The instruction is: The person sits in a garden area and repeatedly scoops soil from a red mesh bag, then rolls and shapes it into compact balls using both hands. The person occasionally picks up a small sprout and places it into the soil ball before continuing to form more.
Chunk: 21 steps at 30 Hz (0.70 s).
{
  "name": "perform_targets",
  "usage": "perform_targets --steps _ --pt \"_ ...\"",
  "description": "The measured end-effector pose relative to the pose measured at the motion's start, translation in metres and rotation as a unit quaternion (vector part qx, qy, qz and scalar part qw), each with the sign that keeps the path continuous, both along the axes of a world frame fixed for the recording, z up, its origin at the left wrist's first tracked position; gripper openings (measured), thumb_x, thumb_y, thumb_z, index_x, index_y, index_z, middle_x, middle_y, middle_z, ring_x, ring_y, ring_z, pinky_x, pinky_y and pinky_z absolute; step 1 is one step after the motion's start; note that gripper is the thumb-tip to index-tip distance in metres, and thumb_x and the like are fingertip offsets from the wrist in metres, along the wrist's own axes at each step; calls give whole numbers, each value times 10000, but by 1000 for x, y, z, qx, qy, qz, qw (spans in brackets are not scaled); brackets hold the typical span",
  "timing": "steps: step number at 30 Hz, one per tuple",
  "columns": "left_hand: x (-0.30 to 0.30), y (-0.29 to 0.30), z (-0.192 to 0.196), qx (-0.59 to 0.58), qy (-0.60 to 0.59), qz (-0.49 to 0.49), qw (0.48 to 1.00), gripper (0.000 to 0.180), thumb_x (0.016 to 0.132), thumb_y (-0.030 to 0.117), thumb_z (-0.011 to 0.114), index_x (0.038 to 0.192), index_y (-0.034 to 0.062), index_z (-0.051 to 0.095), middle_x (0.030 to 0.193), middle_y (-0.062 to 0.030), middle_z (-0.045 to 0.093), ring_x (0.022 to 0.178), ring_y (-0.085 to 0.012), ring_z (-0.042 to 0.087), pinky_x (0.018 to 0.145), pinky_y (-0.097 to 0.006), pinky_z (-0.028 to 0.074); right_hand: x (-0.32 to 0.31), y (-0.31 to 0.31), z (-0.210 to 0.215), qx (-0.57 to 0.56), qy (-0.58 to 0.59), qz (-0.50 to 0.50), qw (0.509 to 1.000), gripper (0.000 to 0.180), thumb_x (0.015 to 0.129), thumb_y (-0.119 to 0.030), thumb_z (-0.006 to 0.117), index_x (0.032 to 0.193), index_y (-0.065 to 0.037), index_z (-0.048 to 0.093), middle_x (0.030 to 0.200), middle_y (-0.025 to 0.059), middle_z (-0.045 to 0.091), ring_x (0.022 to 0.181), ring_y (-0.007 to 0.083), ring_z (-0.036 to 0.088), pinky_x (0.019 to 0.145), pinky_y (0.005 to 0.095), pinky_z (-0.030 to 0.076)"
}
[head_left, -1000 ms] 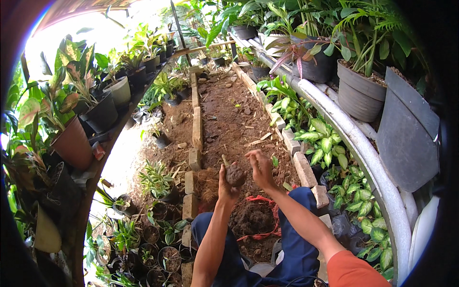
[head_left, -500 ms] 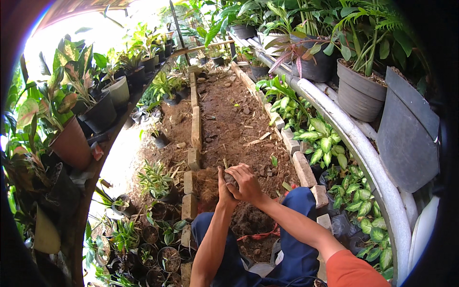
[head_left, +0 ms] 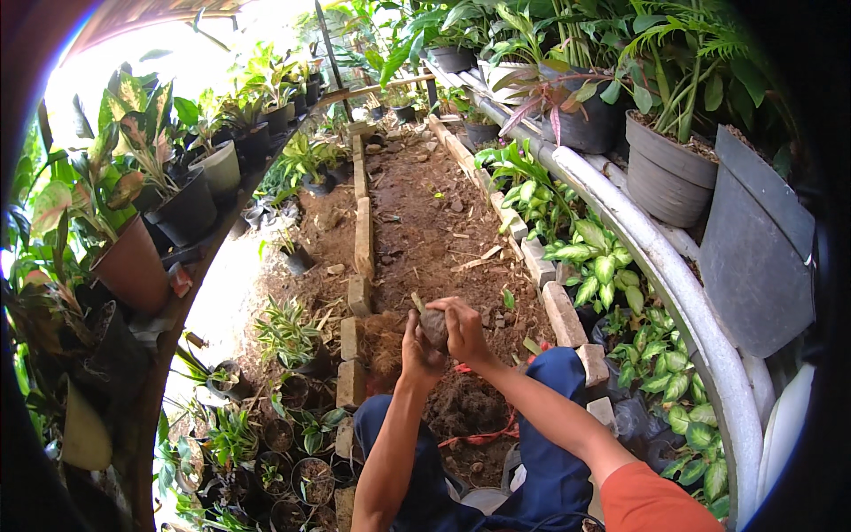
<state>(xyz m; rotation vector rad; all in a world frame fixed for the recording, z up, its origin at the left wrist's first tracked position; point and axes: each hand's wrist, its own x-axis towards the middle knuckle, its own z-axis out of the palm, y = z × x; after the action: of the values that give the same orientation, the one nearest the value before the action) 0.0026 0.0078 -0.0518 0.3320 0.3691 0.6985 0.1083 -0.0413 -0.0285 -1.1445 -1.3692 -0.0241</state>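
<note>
Between my two hands is a rounded, dark brown ball of soil (head_left: 433, 329). A short pale stem cutting (head_left: 417, 301) sticks up at its upper left. My left hand (head_left: 419, 356) cups the ball from the left and below, fingers pointing up. My right hand (head_left: 466, 333) curves over its right side, with the fingertips near the top. Both are closed round it, and the palms hide part of its surface. Below the hands, between my knees, lies a heap of loose dark soil (head_left: 465, 410) with red plastic strips (head_left: 479, 438) beside it. Brown fibre (head_left: 381, 344) lies just left of my hands.
A brick-edged soil path (head_left: 425, 222) runs away ahead. Bricks (head_left: 352, 381) border it on the left, more (head_left: 560, 315) on the right. Small potted plants (head_left: 315, 481) crowd the lower left. A pale pipe rail (head_left: 656, 257) curves along the right below large pots (head_left: 669, 168).
My right hand has opened out and shifted rightward off the top of the soil ball. More of the ball and its stem now shows. My left hand has tilted slightly but stays against it.
</note>
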Motion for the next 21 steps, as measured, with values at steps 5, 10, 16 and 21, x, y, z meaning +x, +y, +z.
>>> perform_targets --steps 5,10,16,21 --pt "2 -2 13 -13 -23 -5 1000 486 950 524 464 1227 129 528 1216 -53 571 1147 -201 538 1010 -384 436 0 -9 11 -7 -129 -17 991 434 940 -336 447 1135 14 616 1110 198 630 1056 362 588 983 470 406" --pt "-5 -4 14 20 7 11 1000 565 974 580 298 1250 137 511 1218 -71 555 1142 -222 524 1010 -400 413 -12 -12 9 -9 -253 -78 964 506 930 -394 442 1181 19 594 1146 194 617 1088 343 577 1035 481 371" --pt "1 -1 -11 68 1 48 997 466 1006 499 277 1188 140 512 1183 -73 542 1121 -219 521 965 -383 432 -13 -5 1 22 -198 -22 980 394 895 -270 474 1091 39 620 1055 189 632 1002 340 609 1034 489 395" --pt "1 -2 -15 101 147 71 981 365 1026 404 270 1066 127 505 1089 -78 531 1052 -215 533 907 -371 453 -11 -1 -7 37 -173 0 984 300 858 -177 489 987 52 635 971 195 629 922 360 615 1012 497 423"
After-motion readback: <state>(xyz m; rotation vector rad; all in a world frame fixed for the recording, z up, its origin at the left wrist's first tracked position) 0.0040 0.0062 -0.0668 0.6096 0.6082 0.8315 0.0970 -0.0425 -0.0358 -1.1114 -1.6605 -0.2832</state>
